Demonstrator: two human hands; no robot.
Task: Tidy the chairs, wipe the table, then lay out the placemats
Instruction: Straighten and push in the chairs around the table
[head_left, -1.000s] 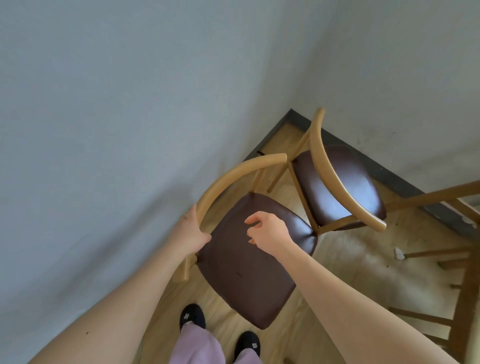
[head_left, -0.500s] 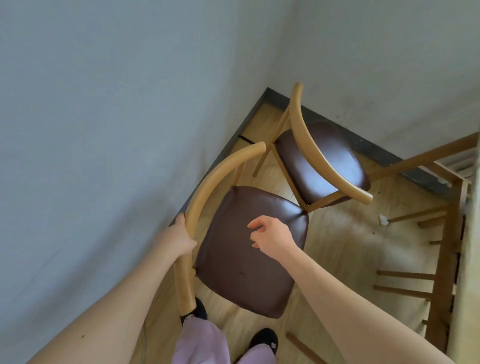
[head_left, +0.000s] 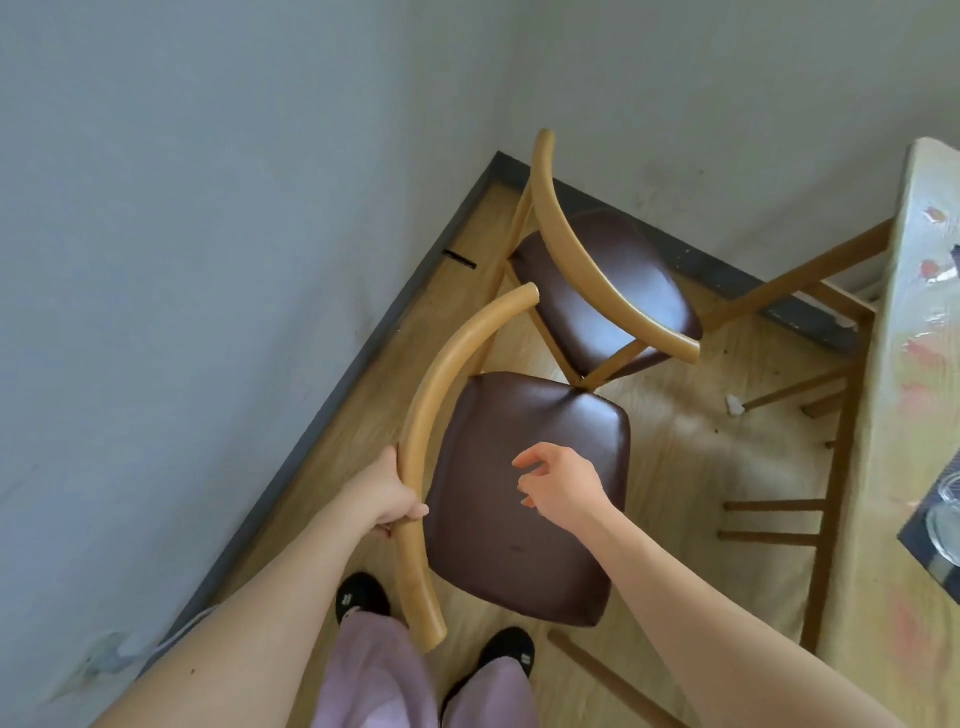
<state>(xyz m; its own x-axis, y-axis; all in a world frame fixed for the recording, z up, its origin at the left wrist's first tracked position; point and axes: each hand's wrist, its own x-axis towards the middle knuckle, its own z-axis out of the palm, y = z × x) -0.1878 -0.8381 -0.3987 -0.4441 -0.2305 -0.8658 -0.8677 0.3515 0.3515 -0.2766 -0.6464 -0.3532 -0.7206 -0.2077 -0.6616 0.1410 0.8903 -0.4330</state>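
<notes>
A wooden chair (head_left: 524, 493) with a dark brown padded seat stands just in front of me, close to the grey wall. My left hand (head_left: 387, 491) grips its curved wooden backrest near the middle. Above the seat hovers my right hand (head_left: 563, 480), fingers loosely curled and holding nothing. A second matching chair (head_left: 608, 280) stands in the corner beyond, touching the first chair's far edge. The table (head_left: 914, 415) runs along the right edge, with a dark placemat (head_left: 930, 545) at its near part.
Grey walls meet at a corner with a dark skirting board (head_left: 332, 400). Wooden table legs and rungs (head_left: 774, 514) fill the floor at right. A glass (head_left: 948, 509) sits on the placemat. My black shoes (head_left: 509, 652) stand right behind the near chair.
The near chair has shifted toward me and swung so its backrest runs alongside the wall. My left hand keeps its grip; the right stays above the seat. The table edge came into view.
</notes>
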